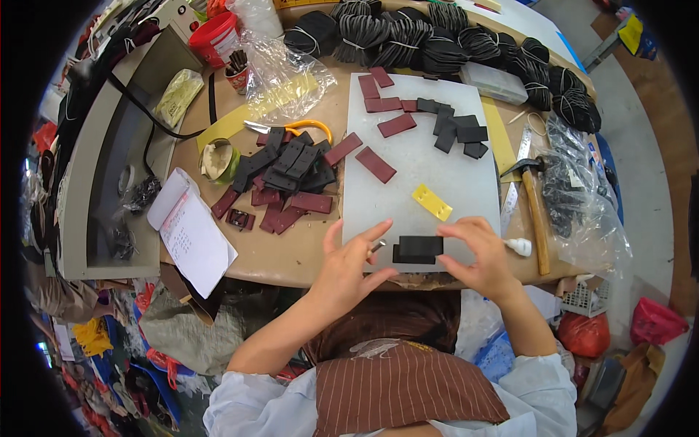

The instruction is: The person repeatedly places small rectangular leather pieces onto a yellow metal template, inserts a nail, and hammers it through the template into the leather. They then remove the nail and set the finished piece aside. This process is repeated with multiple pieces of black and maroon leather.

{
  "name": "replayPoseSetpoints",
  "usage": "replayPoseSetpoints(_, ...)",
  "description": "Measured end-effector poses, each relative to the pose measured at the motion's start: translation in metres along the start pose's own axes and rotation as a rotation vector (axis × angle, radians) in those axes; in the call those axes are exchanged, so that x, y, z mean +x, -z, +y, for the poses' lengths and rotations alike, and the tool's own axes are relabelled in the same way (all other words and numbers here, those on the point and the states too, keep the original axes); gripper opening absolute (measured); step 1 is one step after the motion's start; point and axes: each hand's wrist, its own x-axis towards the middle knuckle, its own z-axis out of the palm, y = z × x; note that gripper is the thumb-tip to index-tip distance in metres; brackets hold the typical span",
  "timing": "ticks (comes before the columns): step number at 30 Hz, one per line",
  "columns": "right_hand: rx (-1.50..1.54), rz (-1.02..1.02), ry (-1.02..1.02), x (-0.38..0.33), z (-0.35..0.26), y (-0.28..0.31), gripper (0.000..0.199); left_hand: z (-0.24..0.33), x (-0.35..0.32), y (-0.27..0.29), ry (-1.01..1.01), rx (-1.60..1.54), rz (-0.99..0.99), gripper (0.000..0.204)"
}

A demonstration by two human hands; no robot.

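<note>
Two black rectangular pieces [421, 246] lie overlapped near the front edge of a white cutting board [422, 76]. My right hand [480, 258] pinches the right end of the upper piece between thumb and fingers. To the left, my left hand [346, 266] has thumb and forefinger spread. A short silver rod [378, 246] pokes out from its fingers; the rest is hidden. Just beyond the hands lies a yellow template with small holes [432, 202]. Further up the board are scattered maroon pieces [376, 165] and a group of black pieces [451, 131].
Left of the board sit a heap of black and maroon pieces [291, 171], orange-handled scissors [320, 130], a tape roll [220, 162] and a notepad [193, 229]. On the right are a hammer [537, 218], a steel ruler [512, 197] and a white bottle [518, 247]. Tied black bundles [408, 44] line the back.
</note>
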Motion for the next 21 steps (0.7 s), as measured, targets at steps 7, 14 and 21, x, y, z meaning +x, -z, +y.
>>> replayPoseSetpoints(7,-0.040,-0.019,0.048,-0.008,-0.002,-0.014,0.045,0.008,0.008,0.006,0.086,0.043,-0.110,0.042)
replayPoseSetpoints(14,-0.092,-0.023,0.069,-0.010,0.001,-0.016,0.048,-0.008,0.017,-0.006,-0.005,-0.032,-0.118,0.038)
replayPoseSetpoints(21,0.137,-0.091,-0.161,-0.016,-0.009,-0.016,0.061,-0.007,0.022,0.000,-0.059,0.018,-0.179,0.041)
